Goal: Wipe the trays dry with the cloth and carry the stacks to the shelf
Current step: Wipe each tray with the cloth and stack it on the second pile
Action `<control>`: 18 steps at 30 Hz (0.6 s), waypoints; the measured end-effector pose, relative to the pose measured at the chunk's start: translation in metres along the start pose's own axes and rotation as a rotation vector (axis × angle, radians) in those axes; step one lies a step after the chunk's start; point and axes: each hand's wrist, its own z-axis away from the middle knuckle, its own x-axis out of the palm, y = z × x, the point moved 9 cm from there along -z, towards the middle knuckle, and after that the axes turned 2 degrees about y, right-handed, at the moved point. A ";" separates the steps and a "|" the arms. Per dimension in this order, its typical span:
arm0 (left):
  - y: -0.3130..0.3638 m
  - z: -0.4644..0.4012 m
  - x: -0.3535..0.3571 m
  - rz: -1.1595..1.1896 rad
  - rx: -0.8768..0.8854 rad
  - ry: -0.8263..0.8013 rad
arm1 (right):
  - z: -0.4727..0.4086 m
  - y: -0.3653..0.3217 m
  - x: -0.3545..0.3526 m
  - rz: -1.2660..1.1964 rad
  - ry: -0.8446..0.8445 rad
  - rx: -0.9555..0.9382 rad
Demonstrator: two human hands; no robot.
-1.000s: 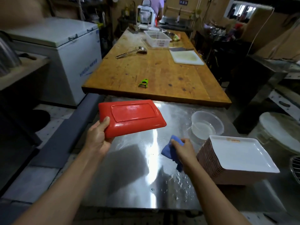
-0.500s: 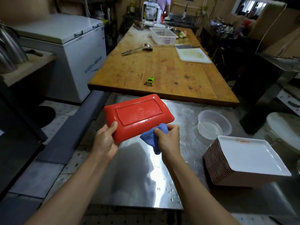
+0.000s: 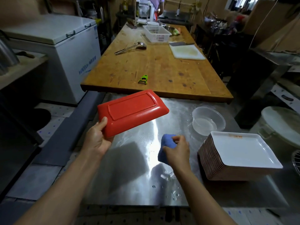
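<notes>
Spanning the near scene, the steel table [image 3: 129, 176] carries a stack of white trays [image 3: 240, 153] at right, likely heavy and slick when wet, best lifted from beneath. Above it at left, the left hand [image 3: 97, 140] pinches the near corner of a stiff, light red tray [image 3: 132, 111], underside up. Well apart, the right hand [image 3: 177, 150] grips the soft blue cloth [image 3: 167, 147].

Red tray [image 3: 132, 111] underside up, tilted; blue cloth [image 3: 167, 147] bunched; white trays [image 3: 238, 157] stacked.

It was a commercial kitchen. Steel prep table [image 3: 129, 176] w/ stacked plates [image 3: 227, 159]; chest freezer [image 3: 65, 51], wooden worktop [image 3: 154, 67] w/ cutting board [image 3: 186, 51].
</notes>
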 end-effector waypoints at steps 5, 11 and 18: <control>0.011 0.007 0.001 -0.064 0.085 -0.043 | 0.001 0.007 0.013 0.005 -0.066 -0.033; 0.011 0.015 -0.012 -0.171 0.152 -0.066 | 0.008 0.025 0.066 0.204 -0.266 0.035; 0.010 0.012 -0.030 -0.197 0.156 -0.051 | 0.012 0.042 0.095 0.335 -0.381 0.091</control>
